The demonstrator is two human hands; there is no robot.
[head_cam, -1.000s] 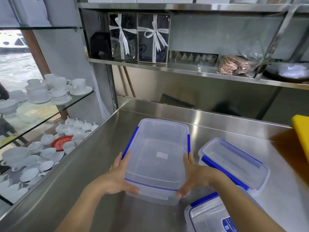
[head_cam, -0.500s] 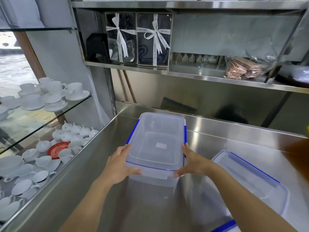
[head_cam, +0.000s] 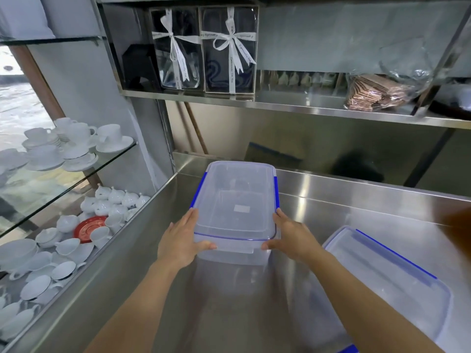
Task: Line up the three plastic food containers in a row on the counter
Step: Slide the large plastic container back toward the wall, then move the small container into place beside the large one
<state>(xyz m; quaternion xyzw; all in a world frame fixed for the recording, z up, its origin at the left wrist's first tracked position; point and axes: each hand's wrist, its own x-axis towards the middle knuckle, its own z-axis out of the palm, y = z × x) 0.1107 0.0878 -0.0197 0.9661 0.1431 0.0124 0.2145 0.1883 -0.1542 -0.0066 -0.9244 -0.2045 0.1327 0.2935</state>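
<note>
A large clear plastic container (head_cam: 235, 202) with a lid and blue side clips stands lengthwise near the back left of the steel counter (head_cam: 331, 207). My left hand (head_cam: 179, 242) grips its near left corner and my right hand (head_cam: 290, 236) grips its near right corner, thumbs on the lid. A second clear container (head_cam: 397, 281) with a blue-edged lid lies at the right, partly behind my right forearm. A blue scrap of a third container (head_cam: 348, 349) shows at the bottom edge.
A glass cabinet with white cups, saucers (head_cam: 76, 143) and a red saucer (head_cam: 88, 228) borders the counter's left edge. A steel shelf (head_cam: 280, 104) above the counter's back holds two ribboned gift boxes (head_cam: 229, 49) and a bagged brown stack (head_cam: 374, 94).
Both hands have pushed the large container farther back and left on the counter. The view has shifted, so the other two containers have slid toward the lower right.
</note>
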